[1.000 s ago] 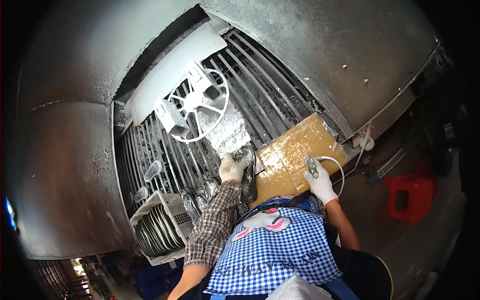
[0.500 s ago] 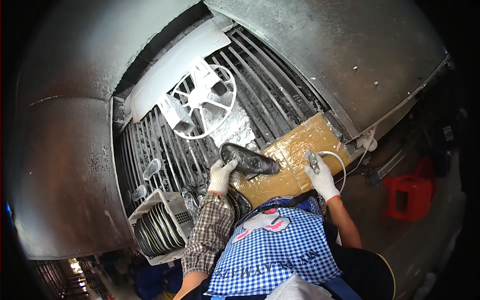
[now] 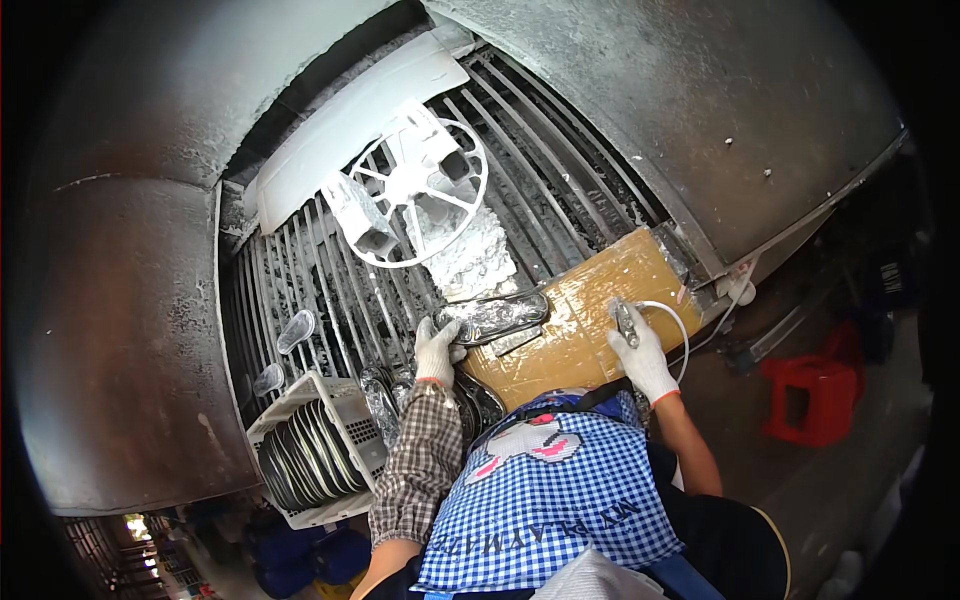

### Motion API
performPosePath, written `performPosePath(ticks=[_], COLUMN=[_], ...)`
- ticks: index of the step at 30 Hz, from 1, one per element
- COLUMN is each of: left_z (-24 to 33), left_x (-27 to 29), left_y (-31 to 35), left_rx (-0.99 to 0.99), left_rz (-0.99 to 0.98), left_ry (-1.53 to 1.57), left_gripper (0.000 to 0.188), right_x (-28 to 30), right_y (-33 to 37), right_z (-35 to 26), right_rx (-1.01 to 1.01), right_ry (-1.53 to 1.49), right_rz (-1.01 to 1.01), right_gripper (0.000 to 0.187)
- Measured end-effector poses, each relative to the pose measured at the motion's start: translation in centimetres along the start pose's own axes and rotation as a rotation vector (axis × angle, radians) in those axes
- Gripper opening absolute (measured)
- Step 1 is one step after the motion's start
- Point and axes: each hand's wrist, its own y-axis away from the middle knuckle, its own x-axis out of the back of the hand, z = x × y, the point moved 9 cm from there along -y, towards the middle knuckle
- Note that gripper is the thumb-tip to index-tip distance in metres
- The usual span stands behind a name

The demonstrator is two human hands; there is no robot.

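My left hand (image 3: 436, 352), in a white knit glove, grips the near-left end of a glossy black shoe sole (image 3: 495, 317). Light glints off the sole's upward face, and it lies across a flat metal strip (image 3: 518, 342) at the left part of a brown board (image 3: 600, 320). My right hand (image 3: 645, 358), gloved in white too, is closed round a small metal spray gun (image 3: 625, 325) with a white hose (image 3: 675, 318) running from it. The gun is above the board's right half, apart from the sole.
Ahead, a white-coated wheel-like turntable (image 3: 412, 190) with two box-shaped holders stands over metal bars (image 3: 530, 150). Dark soles fill a white basket (image 3: 348, 420) at left. More shiny black soles (image 3: 475, 405) lie beside my left sleeve. A red stool (image 3: 810, 400) is at right.
My left hand has turned the sole: its far end has swung up and away, and its face now catches more light. The right hand with the spray gun has hardly moved.
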Motion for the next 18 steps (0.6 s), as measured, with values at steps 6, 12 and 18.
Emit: performPosePath(ticks=[6, 12, 18], left_z=[2.1, 11.7, 14.8], left_x=[-3.2, -7.7, -8.9], left_y=[1.1, 8.3, 12.8], left_rx=[0.224, -0.537, -1.055], left_rz=[-0.343, -0.257, -0.171], left_ry=[-0.290, -0.661, -0.682], left_gripper=[0.011, 0.035, 0.030], right_x=[0.3, 0.3, -1.4], right_y=[0.1, 0.7, 1.0], right_z=[0.6, -2.4, -6.4], right_rx=[0.155, 0.161, 0.273], right_ry=[-0.143, -0.322, -0.168], right_rz=[0.046, -0.060, -0.128], right_gripper=[0.068, 0.077, 0.079])
